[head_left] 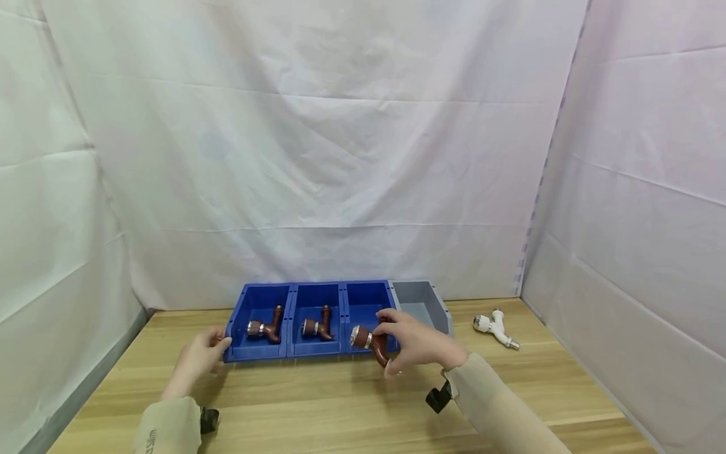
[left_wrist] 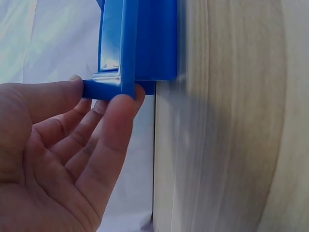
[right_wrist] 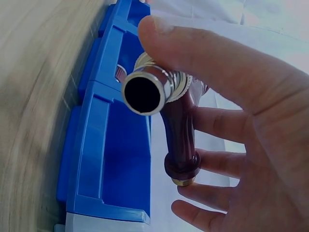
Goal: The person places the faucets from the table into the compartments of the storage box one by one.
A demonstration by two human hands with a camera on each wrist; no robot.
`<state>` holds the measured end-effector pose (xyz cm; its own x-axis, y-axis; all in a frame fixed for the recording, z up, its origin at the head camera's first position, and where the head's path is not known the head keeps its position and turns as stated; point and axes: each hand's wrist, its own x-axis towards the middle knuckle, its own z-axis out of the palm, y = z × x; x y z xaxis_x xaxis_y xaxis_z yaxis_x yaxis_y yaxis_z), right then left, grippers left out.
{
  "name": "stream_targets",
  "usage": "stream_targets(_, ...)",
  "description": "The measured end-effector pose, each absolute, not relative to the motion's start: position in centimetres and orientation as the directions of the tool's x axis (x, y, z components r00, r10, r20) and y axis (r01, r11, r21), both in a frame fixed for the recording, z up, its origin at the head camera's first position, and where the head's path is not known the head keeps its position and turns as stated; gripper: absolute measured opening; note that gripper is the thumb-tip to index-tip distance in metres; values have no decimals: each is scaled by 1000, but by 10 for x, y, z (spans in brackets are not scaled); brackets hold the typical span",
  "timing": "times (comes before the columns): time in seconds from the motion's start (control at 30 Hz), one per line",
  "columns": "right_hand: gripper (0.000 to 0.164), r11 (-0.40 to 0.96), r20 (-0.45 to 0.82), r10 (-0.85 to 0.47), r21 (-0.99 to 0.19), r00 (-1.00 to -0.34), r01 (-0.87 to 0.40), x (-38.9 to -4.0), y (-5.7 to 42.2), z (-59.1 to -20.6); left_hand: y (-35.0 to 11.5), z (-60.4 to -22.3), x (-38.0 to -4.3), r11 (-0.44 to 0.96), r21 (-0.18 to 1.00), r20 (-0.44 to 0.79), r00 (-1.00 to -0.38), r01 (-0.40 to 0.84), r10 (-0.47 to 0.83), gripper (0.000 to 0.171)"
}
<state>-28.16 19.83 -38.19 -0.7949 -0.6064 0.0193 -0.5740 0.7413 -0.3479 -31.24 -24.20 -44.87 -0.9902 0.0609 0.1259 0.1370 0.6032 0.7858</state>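
My right hand (head_left: 416, 343) holds a dark brown tap (head_left: 379, 349) with a silver-rimmed knob, thumb and fingers curled around it. It hangs over the front of the third blue bin (head_left: 365, 293). In the right wrist view the tap's open metal mouth (right_wrist: 143, 94) faces the camera, its brass-threaded end (right_wrist: 183, 181) near the fingers. At the far left, my left hand (head_left: 200, 356) pinches the front corner of the first blue bin (head_left: 255, 354) between thumb and fingers. One brown tap (head_left: 273, 329) lies in that first bin, another (head_left: 322, 326) in the second.
A grey bin (head_left: 435, 306) closes the row on the right. Beyond it a white tap (head_left: 496, 328) lies on the wooden table (head_left: 295, 403). White cloth (head_left: 340, 157) hangs behind the bins and along both sides. Each wrist wears a black camera mount (head_left: 438, 398).
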Motion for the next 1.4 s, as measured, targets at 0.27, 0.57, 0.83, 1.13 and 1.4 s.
stream_targets(0.27,68,749,-3,-599,-354,-801,-559,-282,195,-382,-247,-455,-310,618,779,89,-995,101,50,17)
stream_targets(0.57,70,751,-4,-595,-359,-804,-554,-282,193,-381,-249,-456,-308,613,782,98,-994,111,55,18)
stream_targets(0.83,71,748,0,-596,-365,-803,-555,-281,189,-383,-255,-459,-309,624,778,60,-997,75,45,19)
stream_targets(1.13,71,773,8,-559,-357,-829,-524,-286,193,-375,-247,-448,-315,628,770,91,-994,108,60,23)
stream_targets(1.4,70,770,6,-561,-364,-828,-524,-287,194,-374,-245,-449,-314,614,782,91,-994,109,60,22)
